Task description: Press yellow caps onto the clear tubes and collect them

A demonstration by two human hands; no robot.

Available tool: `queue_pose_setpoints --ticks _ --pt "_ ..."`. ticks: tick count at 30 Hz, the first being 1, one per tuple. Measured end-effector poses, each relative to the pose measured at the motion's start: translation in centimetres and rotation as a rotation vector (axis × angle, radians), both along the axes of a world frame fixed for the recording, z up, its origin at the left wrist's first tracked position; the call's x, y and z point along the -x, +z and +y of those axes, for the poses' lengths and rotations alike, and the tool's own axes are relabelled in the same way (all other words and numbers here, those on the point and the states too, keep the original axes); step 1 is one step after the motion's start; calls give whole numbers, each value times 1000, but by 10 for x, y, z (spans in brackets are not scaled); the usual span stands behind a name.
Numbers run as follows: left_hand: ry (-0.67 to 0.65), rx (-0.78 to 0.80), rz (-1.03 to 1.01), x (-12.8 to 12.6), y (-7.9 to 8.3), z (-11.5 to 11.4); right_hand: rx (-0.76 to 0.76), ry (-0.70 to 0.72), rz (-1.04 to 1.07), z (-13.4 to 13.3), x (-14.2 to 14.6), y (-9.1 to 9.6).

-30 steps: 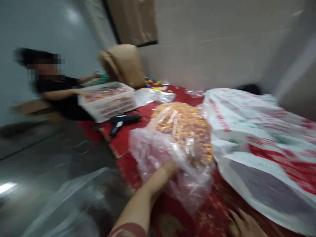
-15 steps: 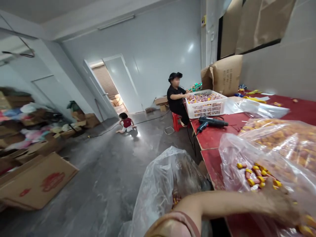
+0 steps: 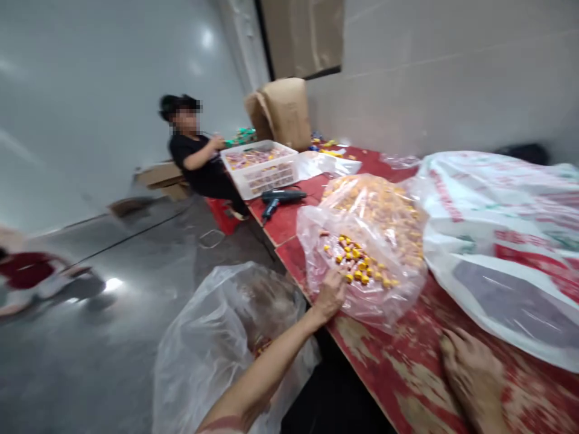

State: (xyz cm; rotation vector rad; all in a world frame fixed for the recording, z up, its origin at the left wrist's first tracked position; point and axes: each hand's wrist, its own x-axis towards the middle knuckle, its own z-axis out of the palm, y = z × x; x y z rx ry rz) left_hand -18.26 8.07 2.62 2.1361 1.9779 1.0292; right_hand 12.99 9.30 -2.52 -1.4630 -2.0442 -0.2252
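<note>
My left hand (image 3: 332, 296) reaches to the near edge of a clear plastic bag (image 3: 366, 259) full of small yellow and red pieces, and its fingers close on the plastic at the red table's (image 3: 389, 367) front edge. My right hand (image 3: 473, 377) lies flat on the tabletop at the lower right, fingers stretched out, holding nothing. A second clear bag (image 3: 226, 343) hangs open below the table edge, under my left forearm.
A big white sack with red and green print (image 3: 502, 235) covers the table's right side. Farther back lie a black heat gun (image 3: 278, 198), a white crate of pieces (image 3: 260, 169) and a cardboard box (image 3: 283, 111). A seated person in black (image 3: 199, 163) works at the crate.
The camera has swung back right toward the table. My left hand has come to the bag's near edge, and my right hand shows again on the tabletop.
</note>
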Motion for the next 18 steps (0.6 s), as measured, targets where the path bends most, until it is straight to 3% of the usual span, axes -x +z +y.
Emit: queue_pose_setpoints --ticks 2,6,13,18 --pt "78 -9 -57 8 1 2 3 -48 -77 -7 -12 2" --pt "181 25 -48 11 6 3 23 -64 -78 -2 -3 4" --pt "215 130 46 -9 8 28 136 -80 21 -6 8 16" --pt "189 168 51 0 4 48 113 -149 32 0 10 16"
